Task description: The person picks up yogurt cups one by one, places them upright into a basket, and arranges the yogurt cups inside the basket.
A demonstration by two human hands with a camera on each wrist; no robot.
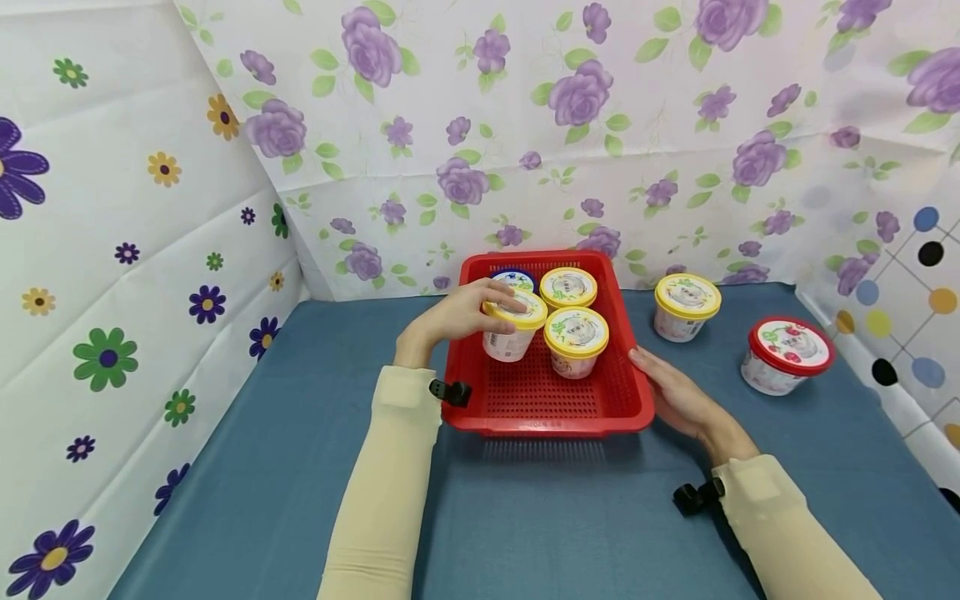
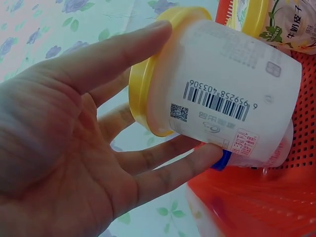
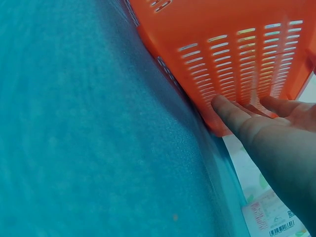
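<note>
My left hand (image 1: pixel 472 312) holds a white tub with a yellow lid (image 1: pixel 507 343) inside the left part of a red plastic basket (image 1: pixel 555 425). In the left wrist view, thumb and fingers grip that tub around its lid, and a barcode shows on its side. Behind it in the basket is a blue-lidded tub (image 1: pixel 514 277), partly hidden. Two more yellow-lidded tubs (image 1: pixel 568 287) stand to its right, one behind the other. My right hand (image 1: pixel 678 396) touches the basket's right outer wall with extended fingers; the right wrist view shows them against the slotted side (image 3: pixel 232 64).
On the blue cloth (image 1: pixel 562 517) to the right of the basket stand a yellow-lidded tub (image 1: pixel 686 308) and a red-lidded tub (image 1: pixel 787 354). A flowered sheet (image 1: pixel 487 108) hangs behind the basket, and patterned sheets also border both sides.
</note>
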